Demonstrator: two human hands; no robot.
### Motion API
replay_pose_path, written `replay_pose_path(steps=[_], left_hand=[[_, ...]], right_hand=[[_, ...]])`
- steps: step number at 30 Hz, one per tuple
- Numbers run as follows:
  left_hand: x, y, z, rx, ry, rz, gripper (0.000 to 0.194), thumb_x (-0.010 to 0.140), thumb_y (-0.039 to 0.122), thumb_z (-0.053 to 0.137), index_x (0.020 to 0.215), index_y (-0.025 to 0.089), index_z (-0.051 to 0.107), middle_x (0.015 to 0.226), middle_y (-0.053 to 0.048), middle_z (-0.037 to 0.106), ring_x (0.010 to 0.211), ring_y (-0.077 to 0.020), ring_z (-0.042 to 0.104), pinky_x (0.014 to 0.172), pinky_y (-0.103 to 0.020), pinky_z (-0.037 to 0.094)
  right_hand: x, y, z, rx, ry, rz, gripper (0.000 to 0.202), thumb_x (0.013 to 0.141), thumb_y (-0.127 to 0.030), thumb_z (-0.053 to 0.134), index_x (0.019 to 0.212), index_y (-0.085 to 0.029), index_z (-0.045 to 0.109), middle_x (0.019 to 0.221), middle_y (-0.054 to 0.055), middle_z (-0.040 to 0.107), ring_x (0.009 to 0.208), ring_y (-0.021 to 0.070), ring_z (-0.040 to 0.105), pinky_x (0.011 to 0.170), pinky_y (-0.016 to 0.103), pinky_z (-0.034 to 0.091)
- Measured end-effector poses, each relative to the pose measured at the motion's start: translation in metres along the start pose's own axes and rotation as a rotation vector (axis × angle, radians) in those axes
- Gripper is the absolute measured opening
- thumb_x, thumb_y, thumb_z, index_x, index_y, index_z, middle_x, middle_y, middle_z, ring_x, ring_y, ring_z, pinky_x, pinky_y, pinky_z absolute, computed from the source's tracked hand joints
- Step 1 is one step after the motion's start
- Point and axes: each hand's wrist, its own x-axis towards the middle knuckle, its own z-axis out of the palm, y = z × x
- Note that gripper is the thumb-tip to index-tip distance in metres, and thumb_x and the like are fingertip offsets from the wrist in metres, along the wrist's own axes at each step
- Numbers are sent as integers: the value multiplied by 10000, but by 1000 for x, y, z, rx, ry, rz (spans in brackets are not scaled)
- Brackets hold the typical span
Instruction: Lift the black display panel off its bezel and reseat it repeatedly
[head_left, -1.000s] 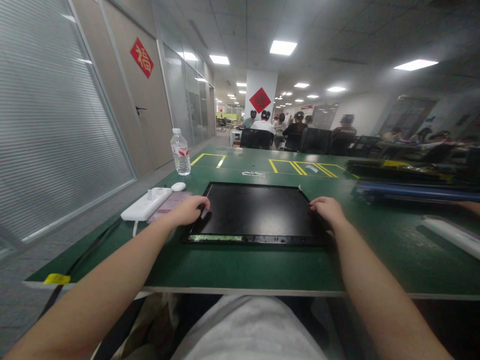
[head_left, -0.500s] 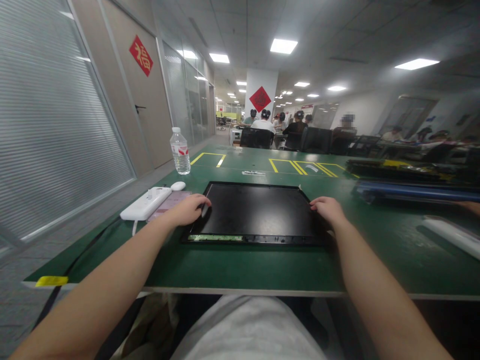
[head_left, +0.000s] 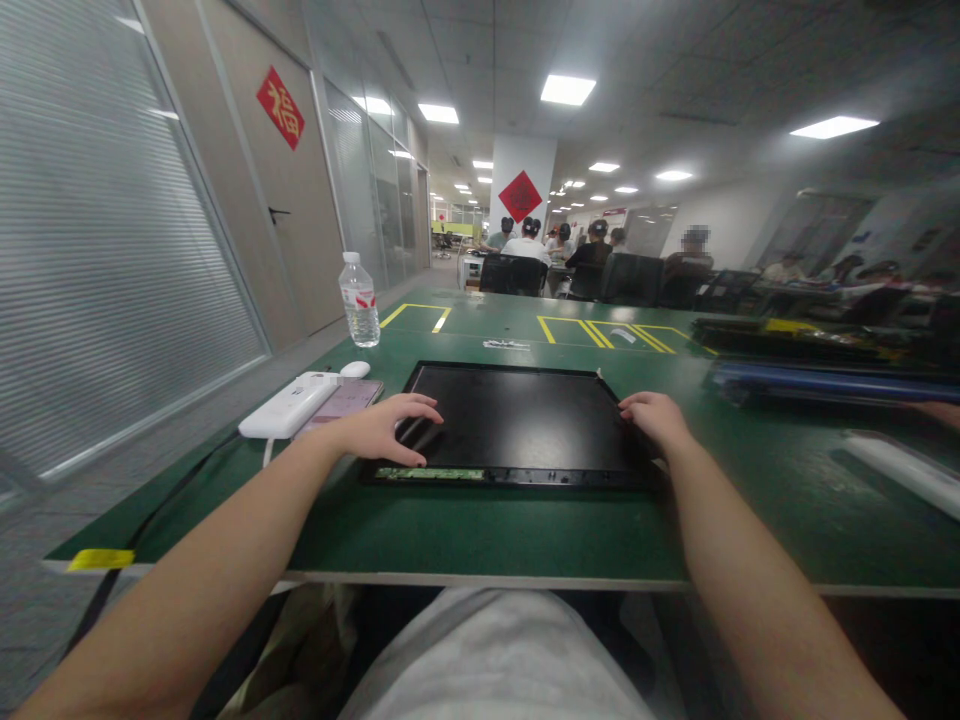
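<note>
The main change is at the left hand [head_left: 382, 428]. Half a second ago its fingertips were gathered at the left edge of the black panel [head_left: 517, 415]; now the thumb and fingers are spread wide apart, gripping nothing, with the fingers reaching in over the panel's left side and the thumb lower down, near the green strip [head_left: 431, 474] along the near edge. Whether these fingertips touch the surface cannot be told. The right hand [head_left: 657, 420] matches the earlier frame: its fingers are drawn together at the panel's right edge, though it is unclear whether they pinch the rim. The panel itself has not visibly moved and lies flat on the green desk [head_left: 487, 540], in front of the person and between the two hands. Also unmoved are the long white device [head_left: 289, 408], the pinkish flat item [head_left: 352, 398] and the small white rounded object [head_left: 355, 370] beyond the left hand, with the water bottle [head_left: 360, 305] upright farther back. At the right, the blue object [head_left: 817, 382] and the white bar [head_left: 907, 465] keep their places.
</note>
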Motion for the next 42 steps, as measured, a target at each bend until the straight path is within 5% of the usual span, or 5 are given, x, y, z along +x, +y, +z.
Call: replay_pose_path(steps=[16, 25, 28, 35, 42], left_hand=[[0, 7, -4, -19, 44, 66, 579, 693, 367, 791, 1239, 253, 638, 1540, -93, 429, 1377, -301, 450, 1126, -399, 360], [5, 0, 1, 10, 64, -61, 504, 809, 517, 628, 1216, 221, 662, 1437, -113, 555, 1294, -282, 538, 1089, -392, 413], [10, -7, 4, 72, 122, -126, 424, 889, 420, 486, 1187, 187, 676, 1319, -124, 652, 1209, -269, 597, 1070, -402, 436], [13, -11, 5, 215, 169, -335, 437, 820, 205, 438, 1166, 194, 704, 1255, -94, 712, 1159, -270, 647, 1056, -364, 452], [14, -8, 6, 189, 166, -370, 520, 725, 86, 437, 1144, 234, 707, 1222, -66, 731, 1133, -256, 663, 1004, -353, 486]], right_hand=[[-1, 2, 0, -14, 3, -2, 293, 654, -106, 563, 828, -210, 775, 833, 33, 764, 742, 168, 646, 633, 257, 432], [3, 6, 1, -19, 10, -33, 256, 674, -104, 583, 813, -212, 769, 815, 31, 763, 752, 174, 655, 644, 253, 435], [3, 5, 1, -22, 9, -34, 246, 675, -108, 593, 814, -211, 768, 812, 32, 762, 747, 172, 655, 646, 250, 436], [0, 0, 0, -34, 3, -33, 241, 692, -105, 589, 819, -204, 769, 810, 35, 760, 778, 174, 660, 665, 253, 434], [0, 2, -1, -20, 10, -32, 255, 669, -107, 591, 819, -208, 771, 819, 35, 763, 769, 175, 659, 655, 253, 438]])
